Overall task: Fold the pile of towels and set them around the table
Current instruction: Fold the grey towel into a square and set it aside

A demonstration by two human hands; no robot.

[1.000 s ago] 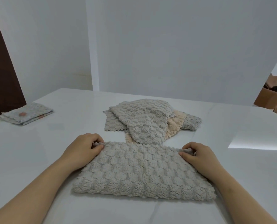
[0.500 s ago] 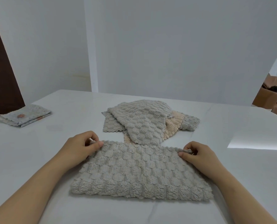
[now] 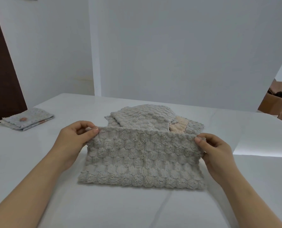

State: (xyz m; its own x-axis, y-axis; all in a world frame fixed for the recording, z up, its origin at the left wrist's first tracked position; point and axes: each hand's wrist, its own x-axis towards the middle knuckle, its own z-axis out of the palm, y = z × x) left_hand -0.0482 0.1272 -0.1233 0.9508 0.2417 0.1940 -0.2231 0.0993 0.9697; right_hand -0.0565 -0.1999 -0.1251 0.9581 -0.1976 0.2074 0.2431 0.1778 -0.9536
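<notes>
A grey bobbled towel lies in front of me on the white table, its far edge raised off the surface. My left hand pinches the far left corner and my right hand pinches the far right corner. The near edge still rests on the table. Behind it sits the pile of towels, grey ones on top with a peach one showing at the right.
A folded patterned towel lies at the table's far left edge. White walls stand behind the table. A cardboard box shows past the right corner. A bright patch of light falls on the table's right side.
Both hands have lifted the towel's far edge up off the table, so the cloth now stands slanted toward me; before, it lay flat with the hands resting at its far corners.
</notes>
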